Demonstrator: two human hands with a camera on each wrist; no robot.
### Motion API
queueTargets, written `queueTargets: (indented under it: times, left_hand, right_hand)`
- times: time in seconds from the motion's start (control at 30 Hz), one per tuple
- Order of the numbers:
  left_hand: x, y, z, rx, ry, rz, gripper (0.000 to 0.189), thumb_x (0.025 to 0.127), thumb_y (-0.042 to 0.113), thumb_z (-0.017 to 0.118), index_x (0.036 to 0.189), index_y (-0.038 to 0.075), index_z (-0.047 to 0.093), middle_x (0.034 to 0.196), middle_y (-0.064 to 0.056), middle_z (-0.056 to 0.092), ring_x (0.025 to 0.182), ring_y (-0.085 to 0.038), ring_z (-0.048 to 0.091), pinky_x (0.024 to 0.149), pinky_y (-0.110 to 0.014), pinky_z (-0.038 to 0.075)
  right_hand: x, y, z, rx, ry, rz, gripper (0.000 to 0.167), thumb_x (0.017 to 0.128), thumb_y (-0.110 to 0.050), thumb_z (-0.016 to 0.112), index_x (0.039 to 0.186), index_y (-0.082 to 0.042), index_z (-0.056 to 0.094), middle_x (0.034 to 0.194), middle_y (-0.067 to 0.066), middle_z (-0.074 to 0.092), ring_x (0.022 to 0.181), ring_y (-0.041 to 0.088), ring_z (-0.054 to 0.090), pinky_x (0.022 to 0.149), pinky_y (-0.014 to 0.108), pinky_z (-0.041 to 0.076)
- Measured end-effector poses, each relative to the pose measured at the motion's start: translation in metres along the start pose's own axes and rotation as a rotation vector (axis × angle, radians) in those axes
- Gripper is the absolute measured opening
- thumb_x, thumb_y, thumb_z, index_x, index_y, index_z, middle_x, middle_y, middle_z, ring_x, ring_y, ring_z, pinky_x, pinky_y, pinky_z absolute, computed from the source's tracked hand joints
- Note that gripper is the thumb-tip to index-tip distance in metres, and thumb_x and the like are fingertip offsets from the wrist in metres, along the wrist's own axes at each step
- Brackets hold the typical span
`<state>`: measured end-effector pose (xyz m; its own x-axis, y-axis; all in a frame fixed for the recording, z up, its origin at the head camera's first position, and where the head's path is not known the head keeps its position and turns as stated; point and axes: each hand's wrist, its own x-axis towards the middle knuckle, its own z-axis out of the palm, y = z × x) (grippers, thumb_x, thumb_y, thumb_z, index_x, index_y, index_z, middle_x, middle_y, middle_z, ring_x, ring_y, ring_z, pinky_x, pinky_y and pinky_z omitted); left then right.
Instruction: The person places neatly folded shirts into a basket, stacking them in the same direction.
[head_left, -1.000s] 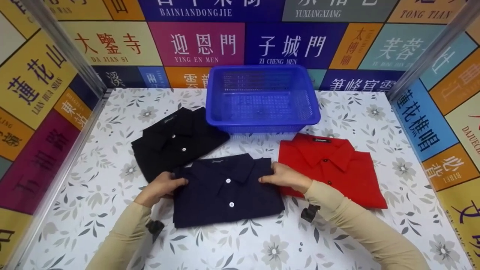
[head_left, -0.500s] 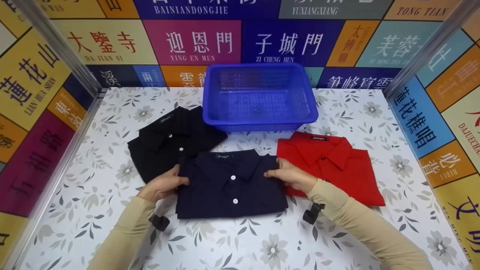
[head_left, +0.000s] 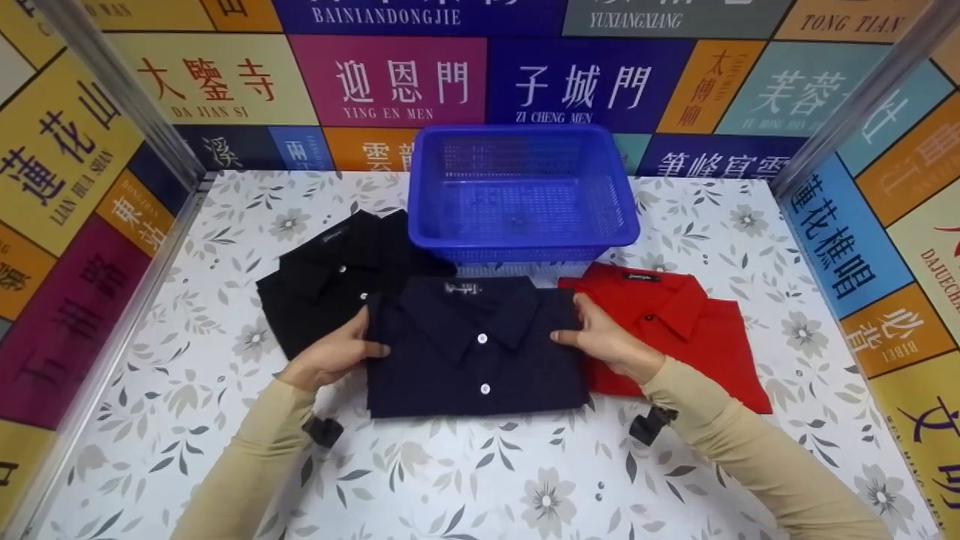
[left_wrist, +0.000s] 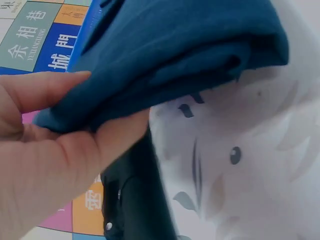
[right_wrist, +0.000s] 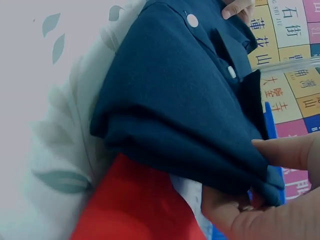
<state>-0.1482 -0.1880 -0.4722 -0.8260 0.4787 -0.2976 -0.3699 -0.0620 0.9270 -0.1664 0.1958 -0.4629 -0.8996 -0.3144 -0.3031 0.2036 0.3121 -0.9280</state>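
Note:
A folded navy shirt [head_left: 450, 375] with white buttons is held between both hands, in front of the basket. My left hand [head_left: 334, 352] pinches its left side, thumb on top; in the left wrist view the fingers reach beneath the folded layers. At the opposite side my right hand [head_left: 611, 341] grips the shirt the same way, thumb above and fingers below. The right wrist view shows the navy shirt [right_wrist: 170, 90] raised above the table. Partly behind it lie a folded black shirt [head_left: 311, 292] on the left and a folded red shirt [head_left: 705, 345] on the right.
A blue plastic basket [head_left: 525, 244] stands at the back of the table, touching or nearly touching the black shirt. The white tabletop [head_left: 465, 480] has a leaf and flower print. Panels with lettering [head_left: 405, 82] wall the back and sides.
Both hands have carried the navy shirt up, away from the body and slightly right, toward the basket. It now covers more of the black and red shirts. The basket has stayed put.

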Motion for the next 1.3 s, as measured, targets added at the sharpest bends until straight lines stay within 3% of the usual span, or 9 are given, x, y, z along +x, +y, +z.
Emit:
queueTargets:
  times: [0.07, 0.2, 0.37, 0.67, 0.83, 1.03, 1.3]
  left_hand:
    - [0.001, 0.004, 0.002, 0.007, -0.003, 0.024, 0.097, 0.081, -0.020, 0.048, 0.155, 0.012, -0.007, 0.155, -0.022, 0.012, 0.133, -0.036, 0.030, 0.104, -0.045, 0.037]
    - [0.004, 0.013, 0.006, 0.036, -0.003, 0.080, 0.093, 0.083, -0.021, 0.047, 0.155, 0.010, -0.004, 0.154, -0.022, 0.017, 0.130, -0.033, 0.037, 0.101, -0.041, 0.042]
    - [0.009, 0.027, 0.011, 0.059, 0.016, 0.155, 0.088, 0.084, -0.022, 0.045, 0.154, 0.008, 0.001, 0.148, -0.026, 0.027, 0.120, -0.033, 0.049, 0.096, -0.041, 0.046]
    - [0.032, 0.049, 0.019, 0.074, 0.101, 0.262, 0.082, 0.084, -0.022, 0.049, 0.153, 0.007, 0.018, 0.141, -0.023, 0.042, 0.118, -0.032, 0.052, 0.096, -0.041, 0.047]
    - [0.051, 0.062, 0.022, 0.128, 0.169, 0.350, 0.079, 0.083, -0.021, 0.053, 0.151, 0.004, 0.022, 0.138, -0.022, 0.047, 0.119, -0.030, 0.053, 0.099, -0.037, 0.045]
    - [0.071, 0.079, 0.026, 0.114, 0.253, 0.412, 0.072, 0.083, -0.020, 0.055, 0.148, 0.002, 0.031, 0.134, -0.021, 0.052, 0.116, -0.030, 0.055, 0.095, -0.038, 0.047]
    - [0.098, 0.104, 0.026, 0.157, 0.455, 0.468, 0.053, 0.083, -0.014, 0.063, 0.134, -0.001, 0.051, 0.117, -0.020, 0.062, 0.096, -0.024, 0.062, 0.082, -0.035, 0.052]
  right_hand:
    - [-0.004, -0.003, -0.004, 0.006, 0.012, -0.043, 0.063, 0.087, 0.004, 0.061, 0.138, 0.010, 0.024, 0.141, 0.030, 0.034, 0.135, 0.037, 0.028, 0.114, 0.046, 0.019]
    - [-0.009, -0.012, -0.011, 0.002, 0.060, -0.120, 0.059, 0.086, 0.007, 0.061, 0.135, 0.009, 0.028, 0.132, 0.027, 0.042, 0.125, 0.035, 0.041, 0.108, 0.043, 0.031]
    - [-0.010, -0.024, -0.019, 0.028, 0.101, -0.189, 0.055, 0.087, 0.009, 0.060, 0.133, 0.009, 0.031, 0.123, 0.025, 0.050, 0.109, 0.028, 0.054, 0.092, 0.031, 0.047]
    - [-0.001, -0.040, -0.039, -0.001, 0.202, -0.264, 0.048, 0.088, 0.010, 0.059, 0.129, 0.008, 0.035, 0.122, 0.023, 0.053, 0.103, 0.022, 0.056, 0.085, 0.026, 0.049]
    - [0.009, -0.052, -0.051, -0.002, 0.283, -0.295, 0.045, 0.087, 0.010, 0.059, 0.126, 0.009, 0.037, 0.121, 0.020, 0.053, 0.101, 0.022, 0.056, 0.082, 0.026, 0.050]
    - [0.025, -0.070, -0.065, -0.006, 0.408, -0.372, 0.039, 0.085, 0.012, 0.060, 0.120, 0.010, 0.042, 0.115, 0.015, 0.055, 0.099, 0.018, 0.053, 0.081, 0.027, 0.046]
    - [0.050, -0.099, -0.082, -0.074, 0.466, -0.387, 0.041, 0.087, 0.006, 0.062, 0.124, 0.005, 0.045, 0.116, 0.014, 0.057, 0.098, 0.019, 0.055, 0.081, 0.029, 0.048]
